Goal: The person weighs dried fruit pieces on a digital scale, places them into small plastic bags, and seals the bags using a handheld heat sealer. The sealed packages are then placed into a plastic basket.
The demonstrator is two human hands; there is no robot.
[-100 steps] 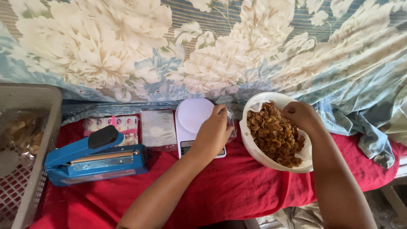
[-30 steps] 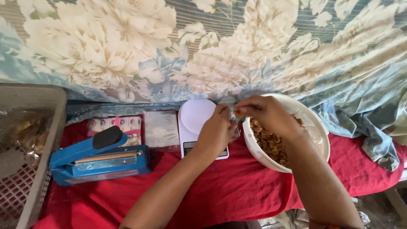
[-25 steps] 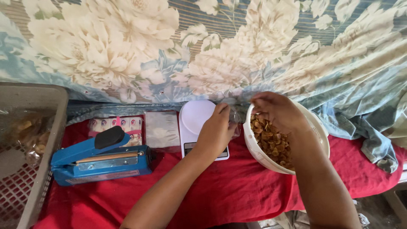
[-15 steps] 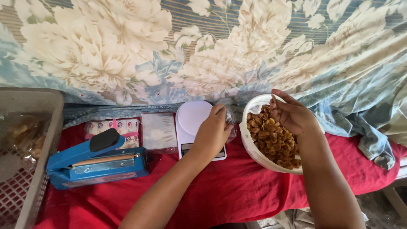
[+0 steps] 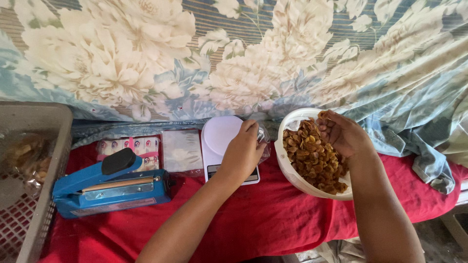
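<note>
Right hand (image 5: 343, 134) is cupped down in the white bowl (image 5: 287, 168), fingers curled around a pinch of the brown dried snack pieces (image 5: 314, 158). Left hand (image 5: 242, 152) pinches a small clear plastic bag (image 5: 263, 139) over the white kitchen scale (image 5: 219, 139), just left of the bowl. The blue heat sealer (image 5: 109, 187) sits further left of that hand.

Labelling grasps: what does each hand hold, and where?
Left hand pinches a clear plastic bag at its mouth over the scale. Right hand cups brown snack pieces in the bowl.

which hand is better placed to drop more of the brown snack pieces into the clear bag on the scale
Right. The right hand is already in the white bowl, fingers curled around brown snack pieces. The left hand is occupied holding the clear plastic bag over the white kitchen scale.
</note>
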